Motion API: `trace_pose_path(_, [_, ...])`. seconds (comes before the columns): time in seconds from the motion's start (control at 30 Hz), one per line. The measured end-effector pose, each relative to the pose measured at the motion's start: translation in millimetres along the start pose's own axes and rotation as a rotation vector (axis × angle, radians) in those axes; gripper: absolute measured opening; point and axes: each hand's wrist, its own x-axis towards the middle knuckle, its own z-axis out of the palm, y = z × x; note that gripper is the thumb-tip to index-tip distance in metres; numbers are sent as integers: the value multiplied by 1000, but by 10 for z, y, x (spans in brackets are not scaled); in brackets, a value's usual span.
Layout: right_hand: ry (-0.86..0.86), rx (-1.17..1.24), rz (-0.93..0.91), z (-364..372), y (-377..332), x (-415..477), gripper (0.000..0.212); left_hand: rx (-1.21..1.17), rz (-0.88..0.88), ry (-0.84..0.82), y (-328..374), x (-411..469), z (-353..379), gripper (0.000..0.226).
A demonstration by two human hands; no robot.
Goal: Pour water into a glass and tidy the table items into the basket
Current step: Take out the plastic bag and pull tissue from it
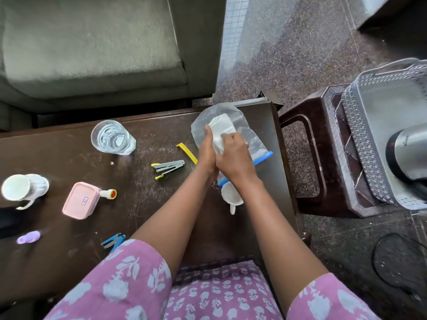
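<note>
A glass filled with water stands on the dark table. Near the table's right end, my left hand and my right hand both grip a folded white cloth. The cloth lies on a clear zip bag with a blue strip; whether it is partly inside I cannot tell. A grey basket sits on a brown stool to the right, with a steel kettle in it.
On the table lie a grey stapler, a yellow clip, a white cup, a pink box, a small white bottle, a white mug, a blue stapler and a purple item. A grey sofa stands behind.
</note>
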Motion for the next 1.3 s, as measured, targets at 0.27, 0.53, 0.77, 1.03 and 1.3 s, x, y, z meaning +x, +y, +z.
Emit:
trace_pose_path(0.27, [259, 429, 229, 133, -194, -17, 32, -40, 173, 92, 149, 2, -383, 21])
trace_pose_path(0.53, [-193, 1364, 639, 428, -601, 9, 14, -247, 242, 209, 463, -115, -870, 20])
trace_pose_path(0.77, [-319, 1095, 401, 708, -966, 81, 19, -406, 324, 278, 749, -320, -1651, 47])
trace_pose_path(1.03, [-515, 877, 167, 1164, -1657, 22, 21, -475, 404, 601, 902, -600, -2613, 45])
trace_pose_path(1.3, [-673, 726, -12, 1852, -2805, -144, 21, -438, 678, 1106, 1171, -1006, -3761, 22])
